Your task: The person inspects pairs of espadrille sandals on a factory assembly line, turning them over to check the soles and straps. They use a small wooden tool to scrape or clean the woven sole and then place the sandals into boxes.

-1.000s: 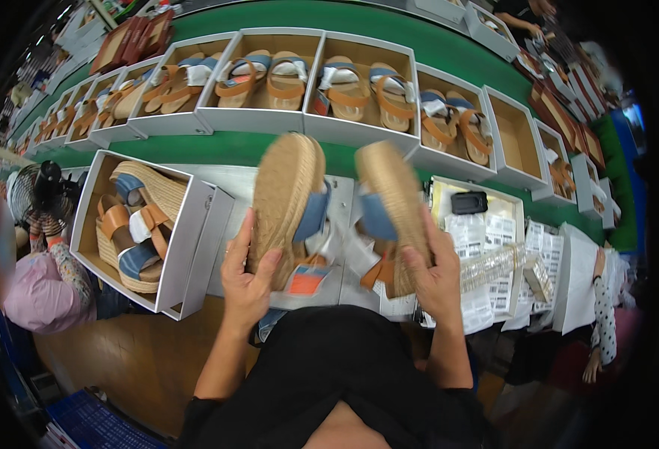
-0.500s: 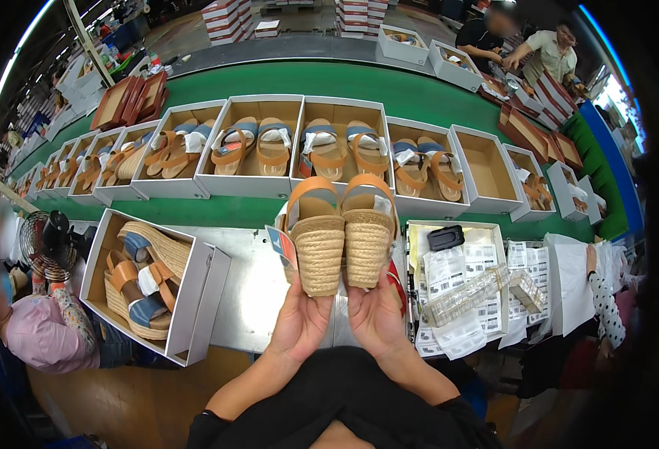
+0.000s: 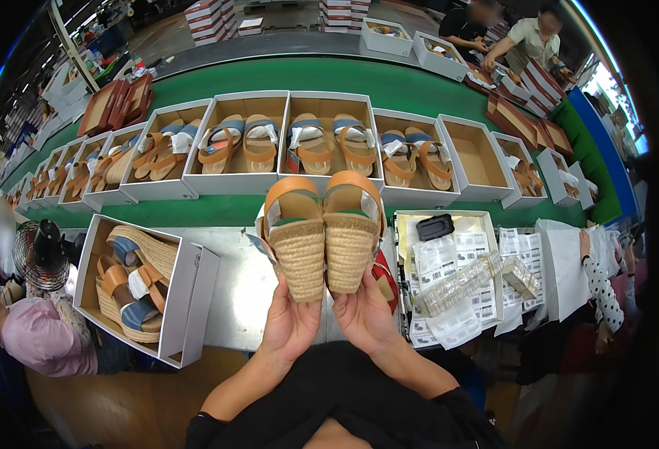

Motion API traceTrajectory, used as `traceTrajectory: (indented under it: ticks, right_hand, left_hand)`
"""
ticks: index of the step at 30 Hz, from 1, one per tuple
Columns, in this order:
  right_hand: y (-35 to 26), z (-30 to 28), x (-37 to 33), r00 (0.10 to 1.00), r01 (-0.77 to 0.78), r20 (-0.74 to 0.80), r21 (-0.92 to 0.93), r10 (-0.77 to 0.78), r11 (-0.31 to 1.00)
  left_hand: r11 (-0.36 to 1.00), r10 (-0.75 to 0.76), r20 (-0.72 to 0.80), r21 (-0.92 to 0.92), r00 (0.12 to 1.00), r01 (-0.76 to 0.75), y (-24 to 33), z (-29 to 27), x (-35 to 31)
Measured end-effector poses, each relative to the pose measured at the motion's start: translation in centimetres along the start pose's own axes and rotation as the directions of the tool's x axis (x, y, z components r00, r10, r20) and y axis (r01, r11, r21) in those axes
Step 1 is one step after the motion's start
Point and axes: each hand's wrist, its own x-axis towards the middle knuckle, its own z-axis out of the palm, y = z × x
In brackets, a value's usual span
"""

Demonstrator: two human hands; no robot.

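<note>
A pair of wedge sandals is held up side by side in front of me, their rope-wrapped heels facing me and tan straps on top. My left hand (image 3: 293, 318) grips the left wedge sandal (image 3: 297, 258) low on its heel. The right wedge sandal (image 3: 349, 254) is in my right hand (image 3: 364, 314), fingers around its lower heel. The two heels almost touch. A paper tag (image 3: 258, 245) hangs at the left sandal's outer side. To the left, a tilted white shoebox (image 3: 187, 303) holds another pair of wedge sandals (image 3: 131, 292) with blue and tan straps.
Open shoeboxes (image 3: 243, 182), most with sandals, line the green conveyor (image 3: 247, 78). One open box (image 3: 475, 153) has no shoes. On the metal table (image 3: 228, 262), a tray at right holds label sheets (image 3: 468, 247) and a black device (image 3: 435, 227). Co-workers are at both sides and far right.
Both sandals have come closer together, with their heels nearly meeting. The whole view has shifted slightly, so the boxes appear a little further left.
</note>
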Motion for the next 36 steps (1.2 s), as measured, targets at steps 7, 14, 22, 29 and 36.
traceTrajectory:
  ticks: [7, 14, 22, 29, 36]
  right_hand:
    - [-3.0, 0.0, -1.2, 0.977, -0.014, 0.195, -0.353, 0.088, 0.935]
    - [-1.8, -0.9, -1.1, 0.895, -0.445, 0.013, 0.079, 0.446, 0.892]
    - [-1.7, -1.8, -1.2, 0.851, -0.521, 0.123, 0.076, 0.510, 0.850]
    - [-2.7, -5.2, -1.7, 0.848, -0.525, -0.224, -0.219, 0.481, 0.823]
    - [-3.3, -5.3, -1.6, 0.863, -0.503, -0.277, -0.420, 0.422, 0.755]
  left_hand:
    - [0.800, -0.084, 0.043, 0.599, 0.996, 0.042, 2.8, 0.9, -1.3]
    - [0.919, -0.385, 0.008, 0.094, 0.923, 0.382, 3.3, -1.2, -1.4]
    - [0.911, -0.405, 0.064, -0.054, 0.912, 0.409, 3.8, -3.0, -3.5]
    - [0.909, -0.354, 0.013, 0.243, 0.935, 0.340, 5.2, -1.0, -4.4]
    - [0.904, -0.386, 0.151, 0.256, 0.910, 0.342, 5.9, -2.3, -5.0]
